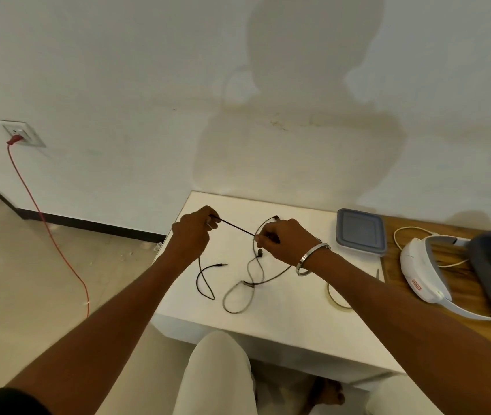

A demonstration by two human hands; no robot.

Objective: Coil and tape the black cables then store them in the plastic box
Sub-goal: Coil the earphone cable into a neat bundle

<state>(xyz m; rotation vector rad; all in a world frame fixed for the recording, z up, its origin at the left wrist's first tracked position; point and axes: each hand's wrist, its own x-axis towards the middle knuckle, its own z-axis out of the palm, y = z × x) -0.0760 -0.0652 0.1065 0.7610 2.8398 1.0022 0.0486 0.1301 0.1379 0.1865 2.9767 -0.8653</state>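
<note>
Above the white table (283, 319) I hold a thin black cable (236, 226) stretched taut between both hands. My left hand (191, 232) pinches one part of it; the cable's free end hangs from this hand, loops down and ends in a plug (223, 265) on the table. My right hand (286, 242), with a metal bangle on the wrist, pinches the other part. A second, greyer cable (239, 295) lies in loose loops on the table below my right hand. The plastic box (361, 232), with a blue-grey lid on, sits at the table's back right.
A white and grey headset (459, 274) with a cream cord lies on the wooden surface (403, 324) to the right. A roll of tape (335, 296) shows partly under my right forearm. A red cord (55, 241) runs from a wall socket to the floor on the left.
</note>
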